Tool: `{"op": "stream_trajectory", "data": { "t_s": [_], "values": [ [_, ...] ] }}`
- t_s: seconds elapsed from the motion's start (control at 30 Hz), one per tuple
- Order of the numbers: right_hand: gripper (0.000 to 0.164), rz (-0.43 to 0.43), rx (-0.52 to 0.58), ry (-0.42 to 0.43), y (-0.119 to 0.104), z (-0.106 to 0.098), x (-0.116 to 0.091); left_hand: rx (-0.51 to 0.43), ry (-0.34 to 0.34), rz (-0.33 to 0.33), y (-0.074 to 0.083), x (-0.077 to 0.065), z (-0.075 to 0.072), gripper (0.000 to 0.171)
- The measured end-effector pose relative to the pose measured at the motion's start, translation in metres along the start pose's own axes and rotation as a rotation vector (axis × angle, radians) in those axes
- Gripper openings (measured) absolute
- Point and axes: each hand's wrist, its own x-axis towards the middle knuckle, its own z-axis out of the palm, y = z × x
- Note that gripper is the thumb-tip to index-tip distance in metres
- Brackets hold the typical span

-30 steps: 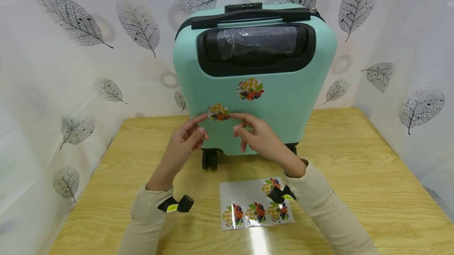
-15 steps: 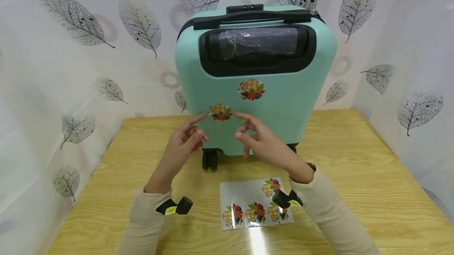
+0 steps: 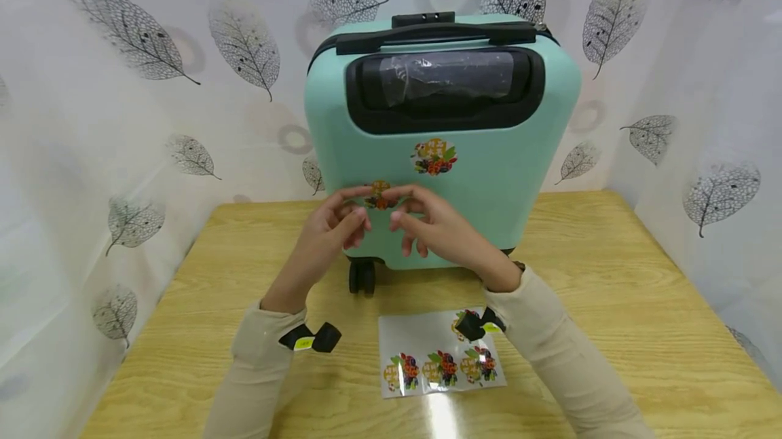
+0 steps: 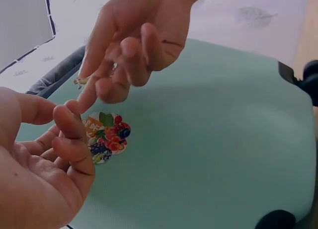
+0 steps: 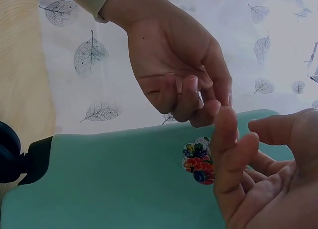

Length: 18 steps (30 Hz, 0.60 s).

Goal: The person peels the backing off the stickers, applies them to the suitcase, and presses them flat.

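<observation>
A mint-green suitcase (image 3: 476, 201) stands upright with two round fruit stickers on its front. The lower fruit sticker (image 3: 380, 203) lies between the index fingertips of both hands, and those fingertips overlap its sides. My left hand (image 3: 326, 235) reaches in from the left, index finger extended and the other fingers loosely bent. From the right comes my right hand (image 3: 446, 232) in a similar pose. In the left wrist view the sticker (image 4: 112, 137) shows partly behind the left fingers. The upper fruit sticker (image 3: 434, 157) sits below the handle recess, untouched.
A sticker sheet (image 3: 415, 334) with several fruit stickers lies on the wooden table (image 3: 201, 317) in front of the suitcase. A black wheel (image 3: 362, 277) shows under the suitcase. Behind hangs a white curtain (image 3: 244, 127) with leaf prints.
Half a second ago both index fingers stood just off the lower sticker's sides. Now they have moved inward over it. One second ago they were at its left and right edges.
</observation>
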Motion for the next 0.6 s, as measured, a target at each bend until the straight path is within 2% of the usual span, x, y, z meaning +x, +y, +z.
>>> {"op": "stream_trajectory", "data": {
  "t_s": [0.17, 0.33, 0.6],
  "values": [
    [0.041, -0.035, 0.024, -0.015, 0.001, 0.000, 0.006, 0.006, -0.013, 0.027, 0.000, 0.005, 0.001, 0.034],
    [0.041, -0.016, 0.021, -0.004, 0.004, -0.001, 0.008, 0.003, -0.026, 0.021, -0.002, 0.008, 0.001, 0.035],
    [0.041, 0.012, 0.003, -0.040, 0.020, -0.001, 0.007, 0.020, -0.045, 0.004, -0.008, 0.006, 0.000, 0.034]
  ]
}}
